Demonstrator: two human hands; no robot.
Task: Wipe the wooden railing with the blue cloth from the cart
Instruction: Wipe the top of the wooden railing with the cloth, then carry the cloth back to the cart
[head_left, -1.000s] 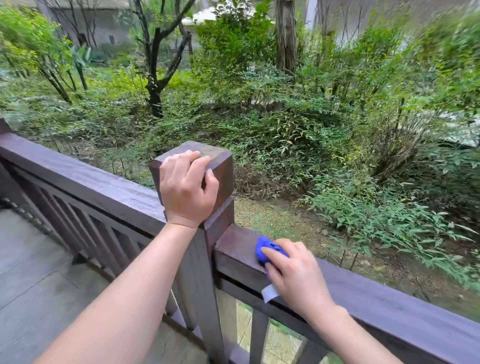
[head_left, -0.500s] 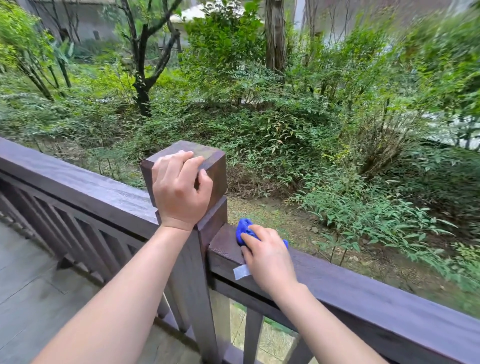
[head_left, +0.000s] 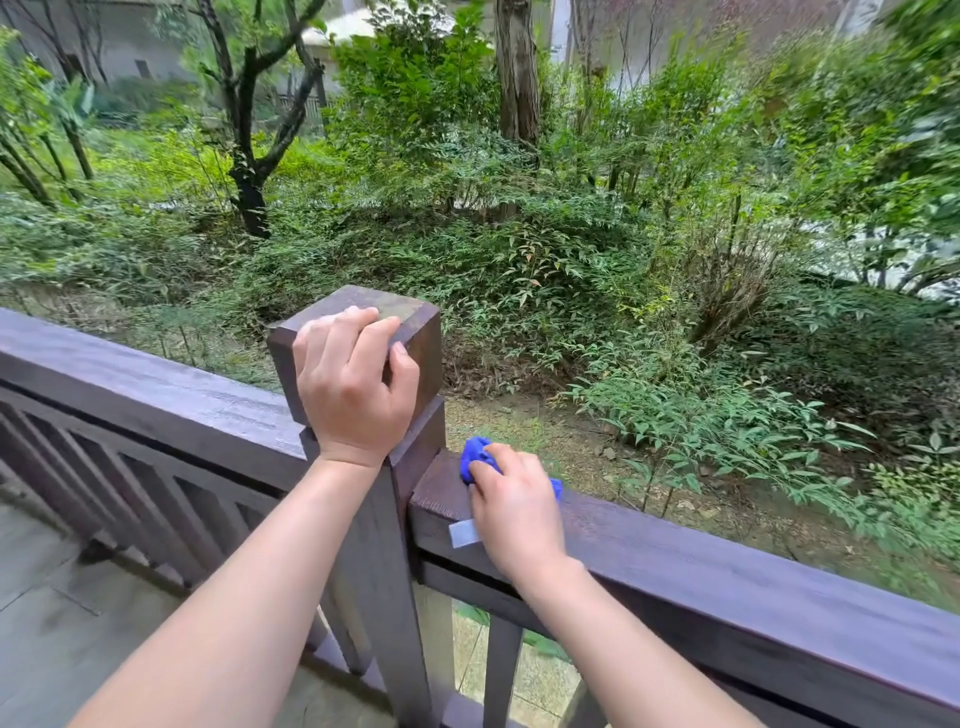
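A dark brown wooden railing (head_left: 727, 566) runs from the left edge down to the lower right, broken by a square post (head_left: 410, 322) in the middle. My left hand (head_left: 353, 384) grips the post's top, fingers curled over its near edge. My right hand (head_left: 514, 509) presses a bunched blue cloth (head_left: 475, 454) flat on the top rail, right beside the post. Only the cloth's far end, a bit at the right of my hand and a pale tag (head_left: 464, 532) under my thumb show; the rest is under my palm.
Slatted balusters (head_left: 156, 499) fill the railing below the top rail. A grey paved deck (head_left: 62, 623) lies at the lower left. Beyond the railing are a dirt strip, dense shrubs (head_left: 519, 249) and tree trunks. The cart is out of view.
My right hand has slid the blue cloth leftwards along the top rail until it sits close against the post. My left hand has kept its grip on the post.
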